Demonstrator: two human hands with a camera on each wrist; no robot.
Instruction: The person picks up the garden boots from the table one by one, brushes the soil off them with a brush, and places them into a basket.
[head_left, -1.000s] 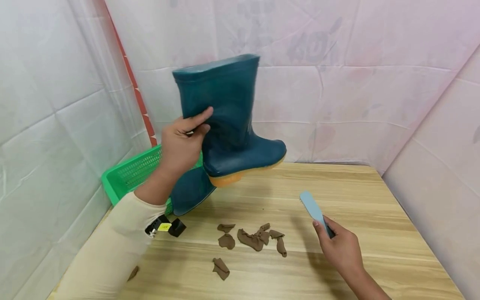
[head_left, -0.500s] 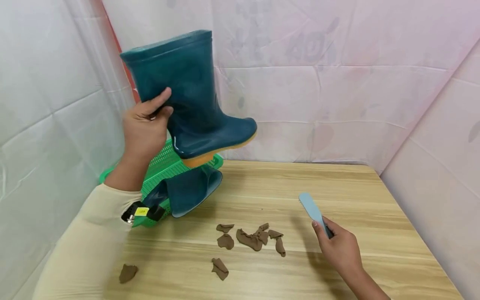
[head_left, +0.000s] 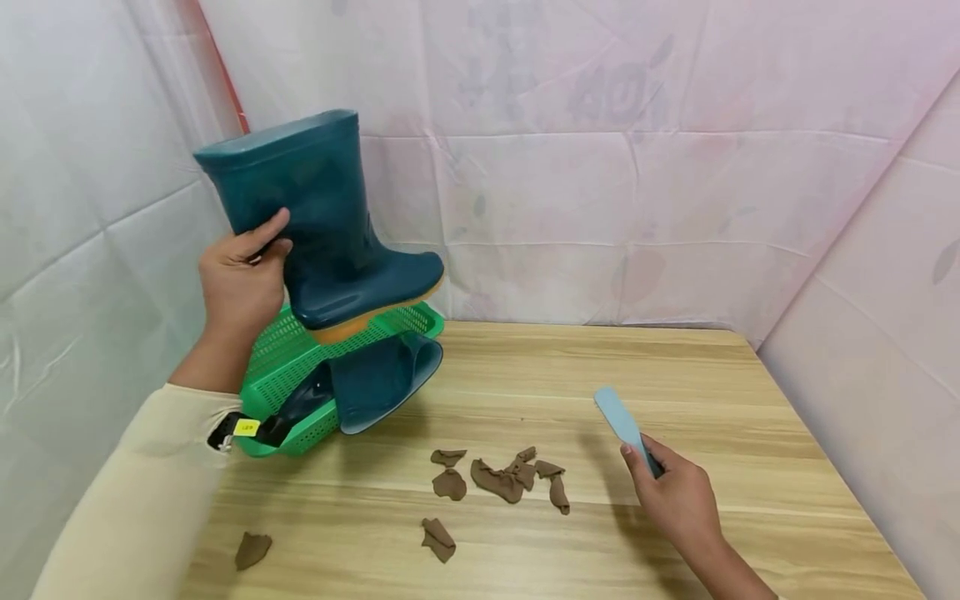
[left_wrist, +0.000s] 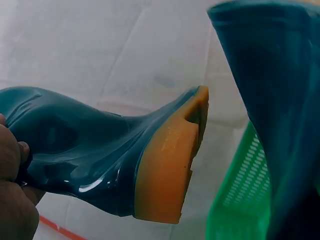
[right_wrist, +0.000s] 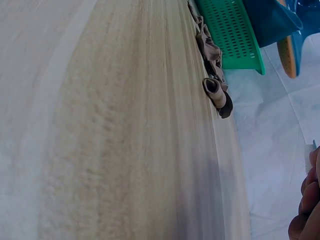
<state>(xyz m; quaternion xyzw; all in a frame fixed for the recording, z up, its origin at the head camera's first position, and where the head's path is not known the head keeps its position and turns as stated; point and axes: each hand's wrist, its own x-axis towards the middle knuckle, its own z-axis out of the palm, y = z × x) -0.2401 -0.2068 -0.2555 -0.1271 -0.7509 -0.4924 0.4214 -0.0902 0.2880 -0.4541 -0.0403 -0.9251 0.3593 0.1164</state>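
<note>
My left hand [head_left: 243, 283] grips a dark teal rubber boot [head_left: 318, 208] by the back of its shaft, thumb on the near side. The boot is upright, slightly tilted, over a green basket [head_left: 427, 317]. Its orange sole [left_wrist: 165, 170] shows in the left wrist view. A second teal boot [head_left: 382, 383] lies in the basket, shaft leaning out over the rim towards the right. On the right, my right hand [head_left: 678, 492] holds a light blue brush [head_left: 618, 417] by its handle, head pointing up and away, above the table; bristles show faintly along its edge.
Several brown, crumpled, mud-like pieces [head_left: 498, 479] lie on the wooden table [head_left: 675, 358] near the middle. Another brown piece [head_left: 252, 550] lies at the front left. White sheeting [head_left: 540, 192] hangs behind and on both sides of the table.
My left hand has carried the boot leftward, up and then down, to over the basket. The second boot and basket are more exposed now. My right hand and the brush have hardly moved.
</note>
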